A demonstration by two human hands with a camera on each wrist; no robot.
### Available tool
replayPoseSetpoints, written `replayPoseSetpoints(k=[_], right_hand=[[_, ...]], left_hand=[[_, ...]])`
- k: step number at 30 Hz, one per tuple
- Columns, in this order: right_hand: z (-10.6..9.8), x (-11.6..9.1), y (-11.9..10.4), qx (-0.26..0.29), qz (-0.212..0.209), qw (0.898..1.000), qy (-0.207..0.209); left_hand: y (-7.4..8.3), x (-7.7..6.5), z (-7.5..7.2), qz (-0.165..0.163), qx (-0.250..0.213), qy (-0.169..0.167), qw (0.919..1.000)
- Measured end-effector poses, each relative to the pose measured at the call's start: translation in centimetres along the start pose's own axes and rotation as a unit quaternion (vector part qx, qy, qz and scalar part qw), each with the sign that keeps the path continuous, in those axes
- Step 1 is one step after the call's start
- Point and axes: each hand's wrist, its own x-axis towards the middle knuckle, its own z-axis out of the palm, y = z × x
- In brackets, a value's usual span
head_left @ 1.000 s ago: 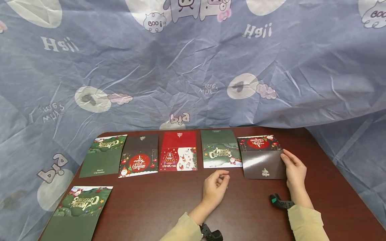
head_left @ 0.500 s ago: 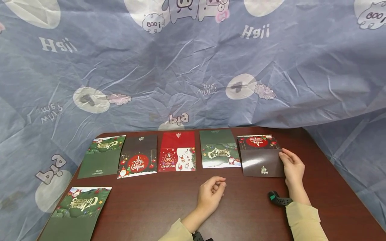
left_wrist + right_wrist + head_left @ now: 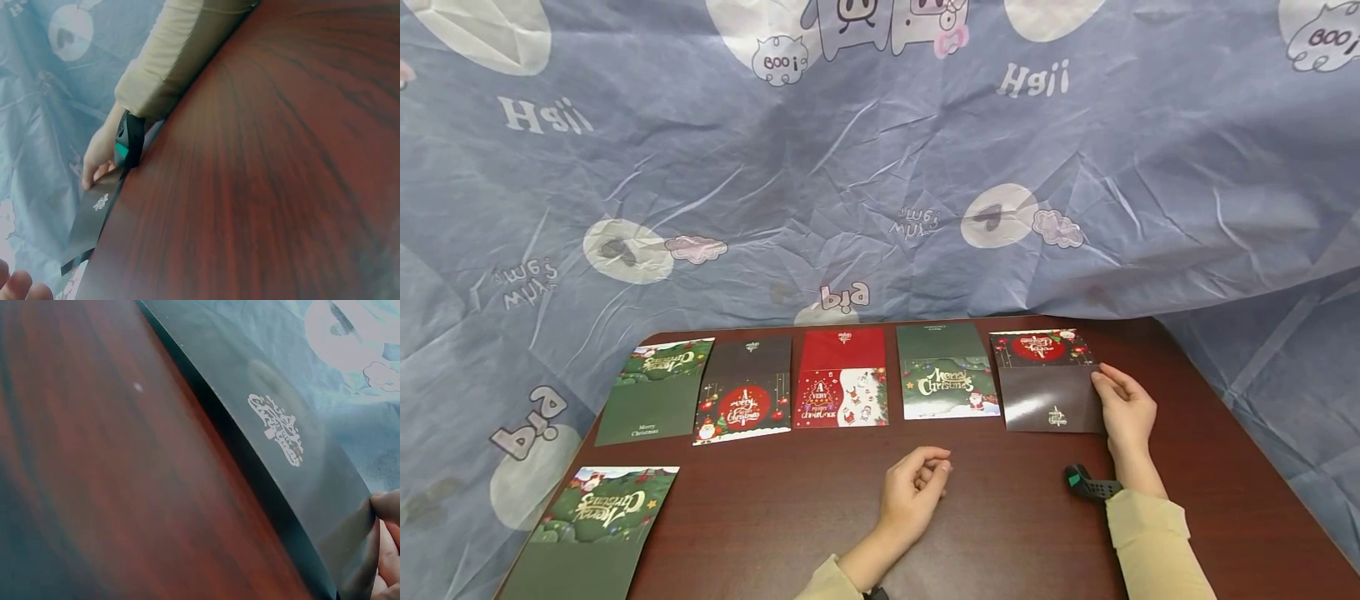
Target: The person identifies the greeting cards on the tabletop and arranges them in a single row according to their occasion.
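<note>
Nearer the curtain on the table than a second ago, the end card sits right of the green card. The left hand, drawn back, is loosely curled, holding nothing; the right hand pinches the end card's edge. Its near flap seems raised, though blurred: a hard pinch could crease it, a leftward drag cover the green card.

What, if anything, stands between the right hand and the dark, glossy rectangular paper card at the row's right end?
Nothing visible: the right hand pinches the dark, glossy card by its right edge; the left hand touches neither.
</note>
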Motion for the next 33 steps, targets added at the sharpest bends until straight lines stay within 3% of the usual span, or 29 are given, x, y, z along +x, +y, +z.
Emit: replayPoseSetpoints(k=[5,11,16,20,27,30,33], right_hand=[[0.4,0.3,0.2,-0.004,-0.013,1.000,0.010],[1.0,0.6,0.4,-0.054,-0.032,0.998,0.021],[1.3,0.9,0.6,-0.084,-0.047,0.995,0.035],[1.6,1.2,0.8,-0.091,-0.057,0.993,0.047],[1.9,1.6,0.9,-0.117,-0.059,0.990,0.058],[2.0,1.6,0.9,-0.122,-0.063,0.988,0.064],[2.1,1.7,1.0,-0.121,-0.081,0.987,0.070]], left_hand=[[0.0,-0.2,-0.4,0.010,0.000,-0.002,1.0000],[0.2,-0.7,-1.3,0.031,0.003,-0.003,0.9995],[0.4,-1.3,-2.3,0.023,0.006,-0.001,0.9997],[-0.3,-1.8,-3.2,0.030,0.018,0.006,0.9994],[-3.2,-3.1,-5.0,0.023,0.033,0.031,0.9987],[-2.7,-3.2,-5.9,0.026,0.040,0.038,0.9981],[-1.2,-3.1,-6.7,0.015,0.040,0.047,0.9980]])
